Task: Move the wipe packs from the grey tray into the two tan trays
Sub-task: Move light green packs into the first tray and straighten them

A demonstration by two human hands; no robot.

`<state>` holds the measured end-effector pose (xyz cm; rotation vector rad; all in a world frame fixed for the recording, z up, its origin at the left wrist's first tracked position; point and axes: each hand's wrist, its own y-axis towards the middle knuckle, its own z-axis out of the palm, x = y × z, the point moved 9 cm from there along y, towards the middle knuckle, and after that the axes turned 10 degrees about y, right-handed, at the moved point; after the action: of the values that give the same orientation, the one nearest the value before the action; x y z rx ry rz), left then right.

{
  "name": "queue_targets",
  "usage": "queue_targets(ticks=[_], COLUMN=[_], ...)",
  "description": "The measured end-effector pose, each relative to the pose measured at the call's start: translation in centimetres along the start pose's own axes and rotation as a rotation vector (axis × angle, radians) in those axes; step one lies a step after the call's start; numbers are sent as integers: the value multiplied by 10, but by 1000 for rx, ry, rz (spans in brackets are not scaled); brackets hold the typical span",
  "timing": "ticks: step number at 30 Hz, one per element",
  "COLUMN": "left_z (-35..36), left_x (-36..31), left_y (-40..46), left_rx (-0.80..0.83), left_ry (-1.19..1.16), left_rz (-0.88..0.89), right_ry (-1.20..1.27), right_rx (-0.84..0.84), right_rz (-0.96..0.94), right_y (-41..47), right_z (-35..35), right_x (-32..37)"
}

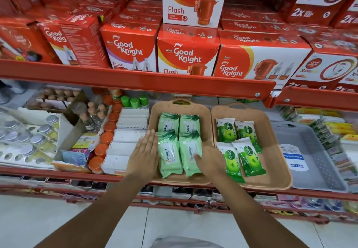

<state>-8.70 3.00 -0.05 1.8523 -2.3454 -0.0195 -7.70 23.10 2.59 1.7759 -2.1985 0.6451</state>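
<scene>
Two tan trays sit side by side on the lower shelf. The left tan tray (208,123) holds several pale green wipe packs (170,154) in two rows. The right tan tray (275,151) holds several bright green and white wipe packs (249,156). The grey tray (317,162) to their right shows only a label inside. My left hand (144,154) lies flat, fingers together, against the left side of the near pale green packs. My right hand (210,160) rests on the right edge of the near right pale green pack (189,151), thumb touching it.
A red shelf rail (135,81) overhangs the trays' far ends, with red and white boxes (187,52) above. White boxes (124,147) and orange-capped jars (105,137) crowd the left tray's left side. Small packets (329,139) lie right of the grey tray.
</scene>
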Motion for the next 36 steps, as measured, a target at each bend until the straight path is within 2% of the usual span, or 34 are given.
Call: queue_targets(ticks=[5,8,13,17,24,30,33,36], left_z=[-5,-3,9,28,34,21,21,24], left_x=[-40,-56,-52,-50,-49,-44,-43,-44], left_y=[2,11,27,31,31,17,18,28], left_rx=[65,75,132,235,313,245,292,371], left_ry=[-209,-242,-207,-191,-147,-217,-313,-313], left_rz=[0,4,-42,8,91,-44,-94,-99], right_ry=[-13,-100,-146,-134,-175,-69,-17,14], right_rx=[122,217,244,272,288,196,196,242], right_rz=[-225,-305,-262,-214,-195,-184,-160,-112], right_y=[10,14,23,27,28,1,-1,9], right_z=[13,32,54,62,66,61,59,60], right_x=[20,30,24,23,26,22,22,21])
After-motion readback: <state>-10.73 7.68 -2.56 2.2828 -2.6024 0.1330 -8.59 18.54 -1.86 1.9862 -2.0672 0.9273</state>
